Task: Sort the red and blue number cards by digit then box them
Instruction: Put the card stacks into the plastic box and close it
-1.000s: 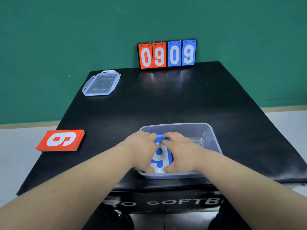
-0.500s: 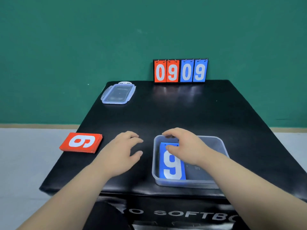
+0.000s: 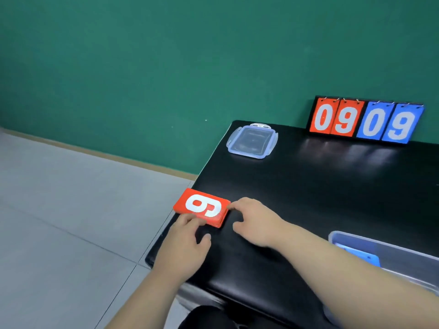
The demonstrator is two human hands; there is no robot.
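A stack of red number cards (image 3: 202,206), a white 9 on top, lies at the left edge of the black table (image 3: 308,186) and overhangs it slightly. My left hand (image 3: 185,245) touches the stack's near edge with its fingertips, thumb spread apart. My right hand (image 3: 257,220) sits at the stack's right end, its fingertips against that edge and its fingers loosely bent. Neither hand has lifted the stack. At the right, the clear plastic box (image 3: 403,255) holds blue number cards (image 3: 363,256), partly hidden by my right forearm.
The box's clear lid (image 3: 251,141) lies at the table's far left corner. A flip scoreboard (image 3: 365,121) reading 09 in red and 09 in blue stands at the back against the green wall. Grey floor lies left of the table.
Both hands have left the box with the blue cards and moved left to the red stack. My head has turned left, so the box now sits at the right edge of view.
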